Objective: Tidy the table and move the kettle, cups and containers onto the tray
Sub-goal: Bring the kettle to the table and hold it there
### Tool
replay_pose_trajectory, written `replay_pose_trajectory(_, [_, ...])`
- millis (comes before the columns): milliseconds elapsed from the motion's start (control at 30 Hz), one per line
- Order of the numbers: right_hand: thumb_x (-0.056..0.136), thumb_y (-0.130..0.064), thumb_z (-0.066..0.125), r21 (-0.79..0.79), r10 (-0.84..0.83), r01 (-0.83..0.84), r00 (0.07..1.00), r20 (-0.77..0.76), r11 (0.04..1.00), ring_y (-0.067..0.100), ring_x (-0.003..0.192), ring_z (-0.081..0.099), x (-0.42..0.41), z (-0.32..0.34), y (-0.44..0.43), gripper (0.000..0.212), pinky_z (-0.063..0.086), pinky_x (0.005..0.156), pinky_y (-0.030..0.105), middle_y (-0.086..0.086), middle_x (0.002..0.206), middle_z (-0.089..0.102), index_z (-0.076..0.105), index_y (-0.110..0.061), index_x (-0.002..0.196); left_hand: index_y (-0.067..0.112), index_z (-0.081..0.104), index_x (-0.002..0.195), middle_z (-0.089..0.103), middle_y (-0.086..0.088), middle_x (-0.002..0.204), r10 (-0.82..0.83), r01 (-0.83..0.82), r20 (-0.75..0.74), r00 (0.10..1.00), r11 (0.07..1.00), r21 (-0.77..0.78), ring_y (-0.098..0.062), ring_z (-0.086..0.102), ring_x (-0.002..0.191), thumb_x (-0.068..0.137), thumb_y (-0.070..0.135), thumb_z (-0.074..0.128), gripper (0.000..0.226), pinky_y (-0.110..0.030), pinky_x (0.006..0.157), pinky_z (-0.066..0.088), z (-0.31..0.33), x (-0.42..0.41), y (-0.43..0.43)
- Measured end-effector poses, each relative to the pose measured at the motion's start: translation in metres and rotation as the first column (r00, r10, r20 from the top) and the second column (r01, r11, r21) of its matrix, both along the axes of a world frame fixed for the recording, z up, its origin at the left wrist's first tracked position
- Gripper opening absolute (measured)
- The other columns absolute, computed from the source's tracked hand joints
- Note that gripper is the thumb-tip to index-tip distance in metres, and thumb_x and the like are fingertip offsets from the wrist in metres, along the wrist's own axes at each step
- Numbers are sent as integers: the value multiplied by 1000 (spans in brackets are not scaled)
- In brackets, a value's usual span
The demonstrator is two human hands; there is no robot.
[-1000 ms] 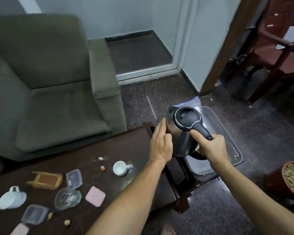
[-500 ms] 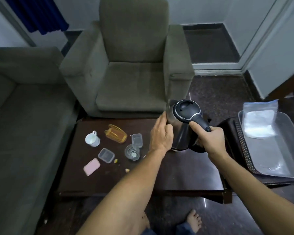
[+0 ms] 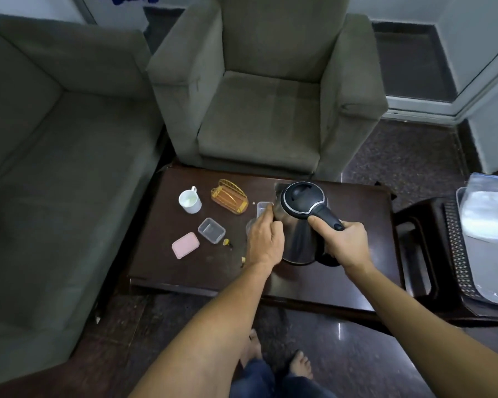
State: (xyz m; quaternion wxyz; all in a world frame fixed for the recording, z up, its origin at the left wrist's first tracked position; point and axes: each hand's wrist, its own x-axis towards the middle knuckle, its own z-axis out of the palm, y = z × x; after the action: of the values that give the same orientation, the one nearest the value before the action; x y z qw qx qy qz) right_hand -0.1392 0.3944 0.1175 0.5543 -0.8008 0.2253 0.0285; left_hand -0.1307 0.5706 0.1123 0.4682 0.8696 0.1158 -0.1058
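1. A person's right hand (image 3: 346, 245) wraps its fingers around the black handle of a steel kettle (image 3: 298, 225), thumb laid along the top
2. The left hand (image 3: 266, 238) lies flat against the kettle's side, fingers pressed together, forearm reaching in from below
3. The kettle stands on the dark table (image 3: 202, 271), with a white cup (image 3: 189, 200), a clear container (image 3: 211, 230) and a pink lid (image 3: 185, 245) to its left; the tray (image 3: 460, 254) sits off to the right
4. No brand or writing is readable
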Motion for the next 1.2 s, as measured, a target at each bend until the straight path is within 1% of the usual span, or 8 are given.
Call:
replay_pose_trajectory(100, [56,-70,81,-87,40,-45,998,-55,995,15,48,47,-3,-9,8,81,40,53,32,1,52,49,54,6,63,20,40,156,51,-10,152,20,-21,-68,997,1000,-13,-35,50,134,89,32,24,70,-43,111,39,-10,-12,6])
replay_pose_trajectory(267, [53,-75,78,-166,53,-79,987,-154,983,10,41,50,-9,-24,21,64,42,51,29,-9,40,49,54,-16,43,31,53,144,68,-16,125,71,-78,-220,973,997,-25,-39,59,117,96,31,31,52,-45,99,44,-43,-29,18])
replay_pose_trajectory(400, [53,-74,82,-178,69,-106,977,-203,978,14,44,51,-10,-35,26,61,51,52,42,-8,43,49,51,-22,48,33,56,139,69,-14,122,90,-120,-294,952,989,-83,-39,59,116,90,36,28,56,-39,90,40,-58,-37,17])
replay_pose_trajectory(567, [50,-81,80,-202,72,-133,956,-286,970,17,43,56,-13,-46,32,71,58,55,47,-6,42,53,52,-15,51,36,50,147,69,-14,126,88,-135,-356,931,985,-110,-38,58,119,85,39,26,66,-41,102,43,-67,-45,19])
replay_pose_trajectory(667, [50,-84,77,-237,74,-161,938,-339,958,27,52,66,-13,-47,34,81,62,57,51,-5,43,56,58,-5,56,32,55,140,70,-13,123,82,-142,-379,922,981,-134,-38,59,116,87,36,30,59,-42,101,46,-72,-51,18])
replay_pose_trajectory(733, [50,-85,75,-258,81,-188,923,-375,948,29,54,69,-12,-47,36,79,62,56,51,-4,43,57,57,-8,53,28,55,140,68,-12,126,83,-153,-399,913,977,-147,-38,59,118,92,32,33,53,-44,104,46,-76,-53,17])
replay_pose_trajectory(867, [50,-83,75,-262,64,-187,907,-415,947,16,38,61,-6,-48,39,71,61,54,44,-3,40,57,51,-16,42,27,56,139,69,-11,126,101,-184,-414,905,969,-166,-36,60,116,96,26,35,48,-44,104,46,-83,-54,15])
replay_pose_trajectory(1200, [56,-68,75,-208,92,-207,885,-457,956,17,35,59,3,-48,47,55,52,49,31,-1,44,61,62,-15,51,26,58,136,67,-12,131,123,-234,-469,875,954,-186,-36,58,123,98,30,36,44,-46,110,43,-97,-58,15])
